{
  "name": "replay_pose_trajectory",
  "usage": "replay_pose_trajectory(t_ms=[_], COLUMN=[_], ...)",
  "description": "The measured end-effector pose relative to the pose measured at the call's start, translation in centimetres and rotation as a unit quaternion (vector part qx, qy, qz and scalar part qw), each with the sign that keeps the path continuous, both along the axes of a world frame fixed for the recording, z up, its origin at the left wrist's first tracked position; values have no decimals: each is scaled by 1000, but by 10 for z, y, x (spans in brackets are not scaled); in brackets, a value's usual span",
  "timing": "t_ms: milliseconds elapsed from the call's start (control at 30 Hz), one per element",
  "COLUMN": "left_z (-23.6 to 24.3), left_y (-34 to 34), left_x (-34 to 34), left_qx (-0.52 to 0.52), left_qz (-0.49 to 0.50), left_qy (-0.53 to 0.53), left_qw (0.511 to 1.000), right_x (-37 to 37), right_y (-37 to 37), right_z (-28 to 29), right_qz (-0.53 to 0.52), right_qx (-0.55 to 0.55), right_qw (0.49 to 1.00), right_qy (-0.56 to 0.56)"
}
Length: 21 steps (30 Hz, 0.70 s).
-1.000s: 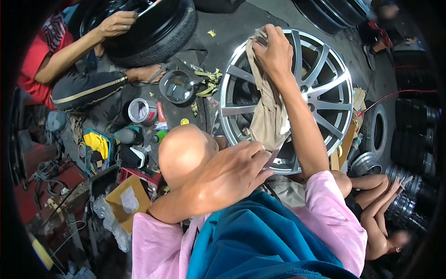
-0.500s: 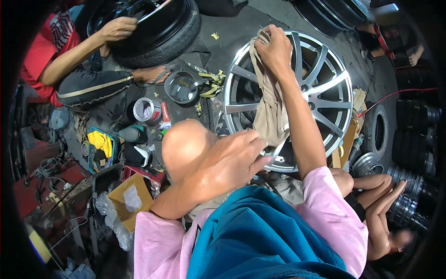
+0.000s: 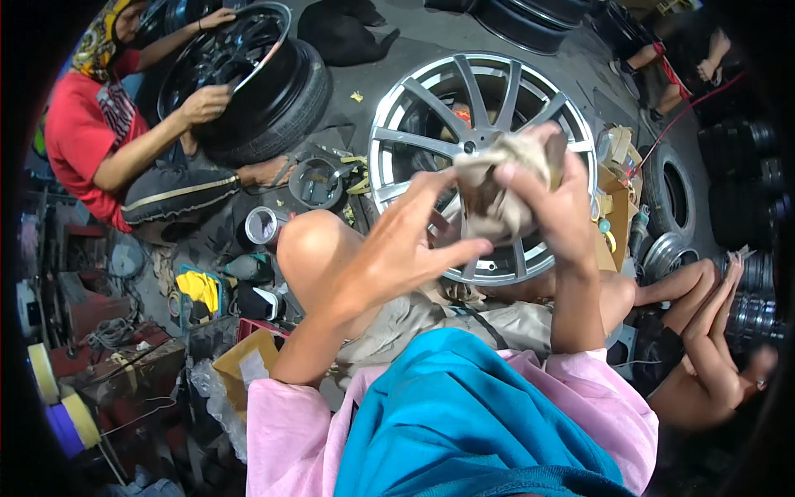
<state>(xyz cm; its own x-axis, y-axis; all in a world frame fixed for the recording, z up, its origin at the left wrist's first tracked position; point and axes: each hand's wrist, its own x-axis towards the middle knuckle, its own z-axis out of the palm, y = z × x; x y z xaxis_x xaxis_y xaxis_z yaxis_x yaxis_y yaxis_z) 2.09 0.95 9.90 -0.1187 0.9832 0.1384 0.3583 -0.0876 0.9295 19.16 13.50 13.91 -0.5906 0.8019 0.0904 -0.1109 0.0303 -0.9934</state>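
My right hand (image 3: 567, 203) grips a beige rag (image 3: 507, 182), bunched up and slightly blurred, above the silver multi-spoke wheel rim (image 3: 474, 99). A dark part of the bundle shows near the fingertips. Close by on its left, my left hand (image 3: 402, 240) is open, thumb and fingers spread toward the cloth; whether its fingertips touch the cloth I cannot tell. The rim lies face up beyond my knees, partly hidden by both hands and the rag.
At the far left a co-worker in red holds a dark wheel (image 3: 224, 66) over a tyre (image 3: 302, 112). Left of my knee are a grey bowl (image 3: 317, 184), a paint can (image 3: 263, 225) and a yellow cloth (image 3: 199, 290). Another person sits at right, near stacked rims. A dark animal (image 3: 344, 31) lies behind.
My right hand has come back from the rim's far edge, and the hanging rag is now bunched up in it. My left hand has spread its fingers beside the rag. The view has shifted.
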Motion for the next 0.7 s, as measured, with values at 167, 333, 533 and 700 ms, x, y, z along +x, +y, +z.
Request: replay_pose_trajectory(t_ms=[167, 333, 533, 700], left_z=[1, -24, -175, -155], left_y=[-22, -39, -47, -34], left_x=[33, 36, 47, 49], left_qx=[-130, -273, -322, -314], left_qz=[-133, -264, -167, -218], left_qy=[-50, 143, 401, 401], left_qw=[981, 914, 841, 832], right_x=[35, 69, 72, 80], right_y=[-42, -31, -21, -7], right_z=[-20, -60, -112, -131], right_qz=[95, 21, -16, -6], right_qx=[34, 5, 83, 93], right_qw=[994, 999, 974, 987], right_qy=[31, -49, -209, -127])
